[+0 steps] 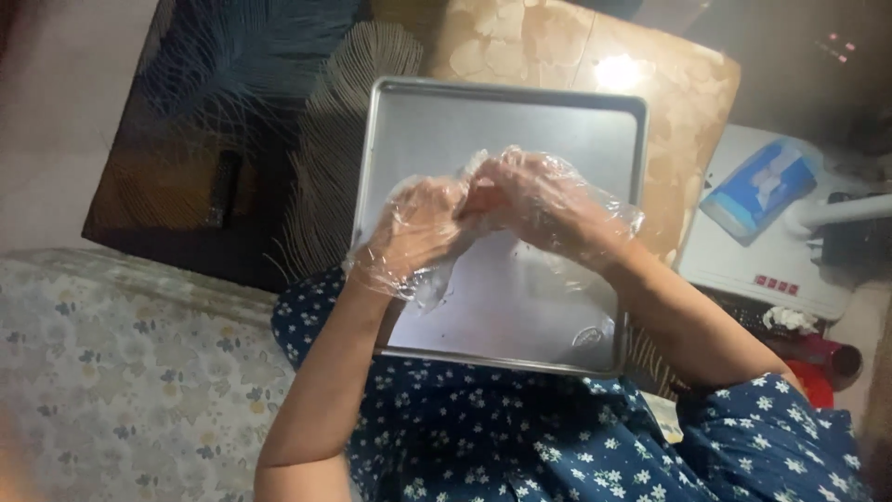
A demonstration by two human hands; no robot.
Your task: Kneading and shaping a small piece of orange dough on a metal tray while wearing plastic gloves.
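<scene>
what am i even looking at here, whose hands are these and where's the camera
The camera sits on a person's head and looks down, so the two arms coming up from the bottom are that person's own. Both hands wear loose clear plastic gloves. The left hand and the right hand meet over a metal baking tray, pressing a small reddish lump between their fingers; what it is cannot be told. The tray is otherwise nearly bare, with a few specks. It rests on a dark table with a feather pattern. To the right lies a blue and white pack on a white surface. The person wears a blue flowered garment.
</scene>
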